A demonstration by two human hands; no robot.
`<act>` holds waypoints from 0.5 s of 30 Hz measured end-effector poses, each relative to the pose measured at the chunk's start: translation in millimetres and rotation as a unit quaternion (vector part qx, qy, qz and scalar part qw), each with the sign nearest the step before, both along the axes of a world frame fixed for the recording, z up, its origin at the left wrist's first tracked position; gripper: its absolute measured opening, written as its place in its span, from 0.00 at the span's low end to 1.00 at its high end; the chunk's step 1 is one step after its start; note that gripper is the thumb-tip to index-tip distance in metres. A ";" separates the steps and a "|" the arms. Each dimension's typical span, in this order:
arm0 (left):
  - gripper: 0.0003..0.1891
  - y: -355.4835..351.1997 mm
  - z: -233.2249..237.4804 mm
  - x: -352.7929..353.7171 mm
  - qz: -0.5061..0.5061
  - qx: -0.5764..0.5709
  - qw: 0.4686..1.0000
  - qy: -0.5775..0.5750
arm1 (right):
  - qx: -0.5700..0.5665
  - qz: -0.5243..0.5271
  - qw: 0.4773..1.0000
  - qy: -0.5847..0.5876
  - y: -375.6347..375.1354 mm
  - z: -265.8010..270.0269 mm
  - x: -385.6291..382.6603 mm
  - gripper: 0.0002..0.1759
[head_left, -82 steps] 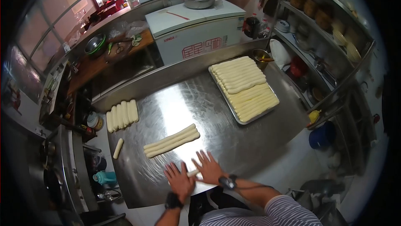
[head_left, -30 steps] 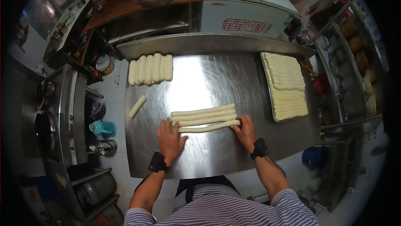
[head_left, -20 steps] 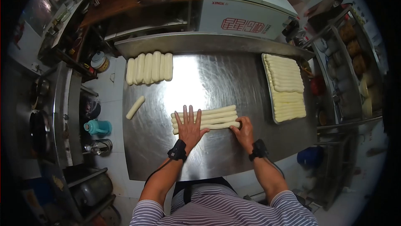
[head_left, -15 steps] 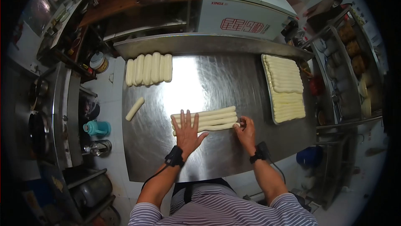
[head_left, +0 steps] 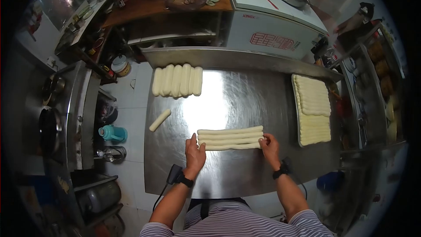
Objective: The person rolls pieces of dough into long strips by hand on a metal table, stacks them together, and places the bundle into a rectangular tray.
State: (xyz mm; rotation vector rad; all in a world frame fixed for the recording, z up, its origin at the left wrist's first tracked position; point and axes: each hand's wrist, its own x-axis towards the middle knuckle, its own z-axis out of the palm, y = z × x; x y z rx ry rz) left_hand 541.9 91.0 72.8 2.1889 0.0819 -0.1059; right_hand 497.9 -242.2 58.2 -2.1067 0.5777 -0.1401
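Several long dough strips (head_left: 230, 136) lie side by side across the metal table in front of me. At their left ends is my left hand (head_left: 195, 154), its thumb against the front strip and its fingers round the end. My right hand (head_left: 270, 149) pinches the right end of the front strip between thumb and fingers. Farther back on the left, a row of thick dough logs (head_left: 177, 80) lies pressed together. One short dough log (head_left: 160, 120) rests apart near the table's left edge.
A tray (head_left: 300, 138) packed with dough strips stands at the right of the metal table (head_left: 245, 175). A raised metal edge (head_left: 245, 58) runs along the back, with a white freezer (head_left: 272, 31) behind it. A teal thermos (head_left: 113, 133) stands left of the table.
My left hand has gone from lying flat on top of the strips to their left ends. My right hand stays at the right end. The view has shifted, so the table sits lower and farther right.
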 end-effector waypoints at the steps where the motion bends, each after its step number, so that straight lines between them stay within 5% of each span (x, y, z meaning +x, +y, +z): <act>1: 0.31 2.5 -0.1 0.6 0.020 0.002 1.000 -0.006 | -0.036 -0.007 0.999 0.005 -1.5 12.8 -0.3 0.19; 6: 0.28 -1.4 -13.5 5.6 -0.039 0.006 0.997 -0.064 | -0.125 0.005 0.989 -0.077 2.5 29.2 54.0 0.17; 10: 0.28 6.5 0.0 4.9 -0.029 -0.071 0.997 -0.002 | -0.035 0.063 0.990 -0.117 55.2 27.5 153.8 0.19; 15: 0.27 30.4 1.7 -34.5 -0.005 -0.071 0.995 -0.064 | 0.058 0.107 0.988 -0.093 138.1 21.2 278.6 0.21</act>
